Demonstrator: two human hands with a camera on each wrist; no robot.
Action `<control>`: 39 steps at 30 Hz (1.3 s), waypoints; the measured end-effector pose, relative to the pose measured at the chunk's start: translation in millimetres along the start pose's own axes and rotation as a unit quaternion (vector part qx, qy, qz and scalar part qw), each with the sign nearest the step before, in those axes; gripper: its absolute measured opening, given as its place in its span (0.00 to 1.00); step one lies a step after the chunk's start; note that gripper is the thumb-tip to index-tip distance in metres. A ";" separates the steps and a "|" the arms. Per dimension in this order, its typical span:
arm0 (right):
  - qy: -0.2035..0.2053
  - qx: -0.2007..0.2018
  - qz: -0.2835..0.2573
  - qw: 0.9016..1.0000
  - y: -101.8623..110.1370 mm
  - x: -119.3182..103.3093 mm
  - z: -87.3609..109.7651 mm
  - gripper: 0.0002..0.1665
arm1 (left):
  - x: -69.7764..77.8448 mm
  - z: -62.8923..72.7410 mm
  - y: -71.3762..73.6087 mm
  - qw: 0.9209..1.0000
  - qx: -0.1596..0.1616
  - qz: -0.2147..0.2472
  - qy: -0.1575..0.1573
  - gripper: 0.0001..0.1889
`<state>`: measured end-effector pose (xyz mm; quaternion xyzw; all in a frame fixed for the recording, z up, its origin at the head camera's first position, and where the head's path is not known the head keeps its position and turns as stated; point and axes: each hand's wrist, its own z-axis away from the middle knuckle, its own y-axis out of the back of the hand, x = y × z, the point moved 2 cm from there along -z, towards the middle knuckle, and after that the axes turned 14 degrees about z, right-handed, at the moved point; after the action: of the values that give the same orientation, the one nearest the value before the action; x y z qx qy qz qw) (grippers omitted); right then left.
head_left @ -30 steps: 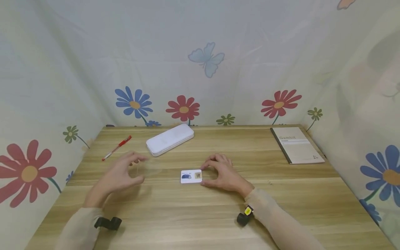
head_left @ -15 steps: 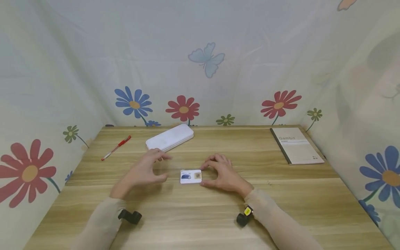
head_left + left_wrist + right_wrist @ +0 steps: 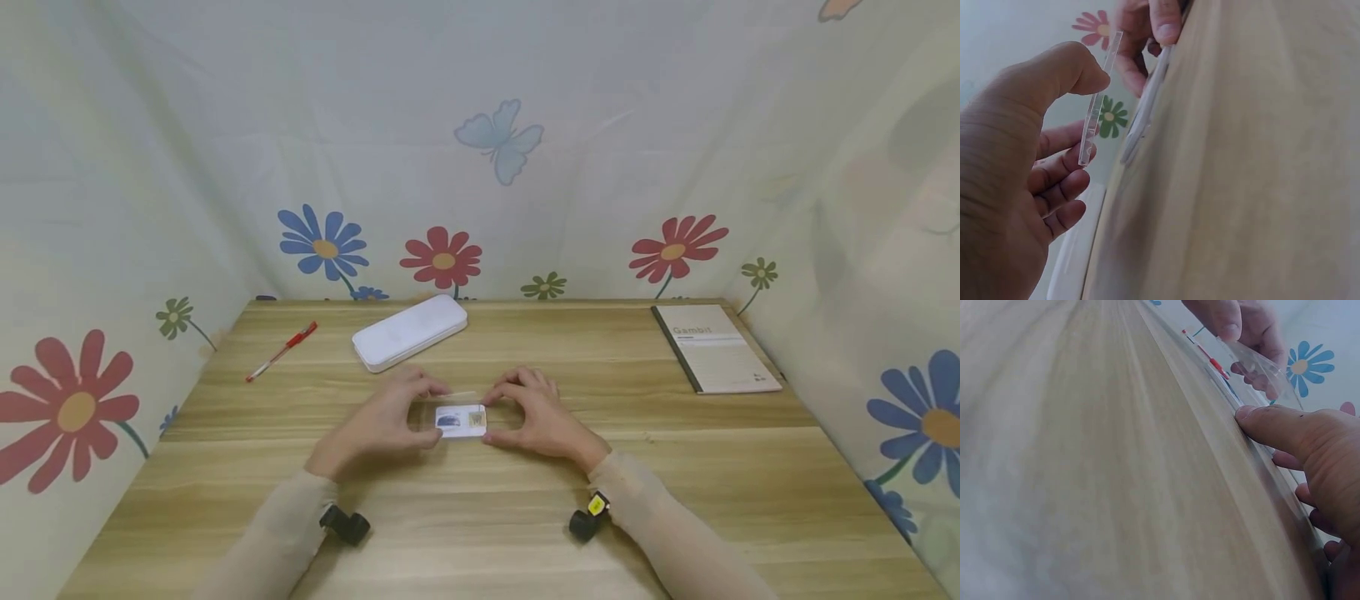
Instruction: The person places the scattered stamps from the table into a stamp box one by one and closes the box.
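Observation:
At the middle of the table lies a small white card [image 3: 462, 422] with a dark blue picture and a gold-brown square printed on it. My right hand [image 3: 542, 419] holds the card by its right-hand edges, thumb on the near side, fingers on the far side. My left hand [image 3: 381, 421] pinches a clear flat plastic cover [image 3: 1101, 100] between thumb and fingers. In the left wrist view the cover is tilted and apart from the card. From the head it is faint, just over the card. The right wrist view shows the cover's see-through sheet [image 3: 1259, 367] above the table.
A white oblong case [image 3: 409, 333] lies behind the left hand. Further left is a red-capped pen [image 3: 282, 352]. A notebook [image 3: 716, 350] marked "Gambit" sits at the back right of the wooden table [image 3: 480, 533]. Flowered cloth [image 3: 585, 167] hangs around it.
My left hand has moved right across the table with the clear cover, from near the pen to the card's left side. The right hand and card have stayed in place.

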<state>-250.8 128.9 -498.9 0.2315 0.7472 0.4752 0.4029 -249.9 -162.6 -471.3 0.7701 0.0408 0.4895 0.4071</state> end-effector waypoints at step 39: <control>0.004 -0.017 0.001 1.000 3.0 -1.7 1.6 0.35 | -5.1 -3.1 -19.4 1.000 -0.009 -0.018 0.002 0.29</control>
<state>-248.6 129.7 -495.9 0.2236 0.7406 0.4890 0.4030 -248.5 -150.2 -487.3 0.7646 0.0514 0.4841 0.4223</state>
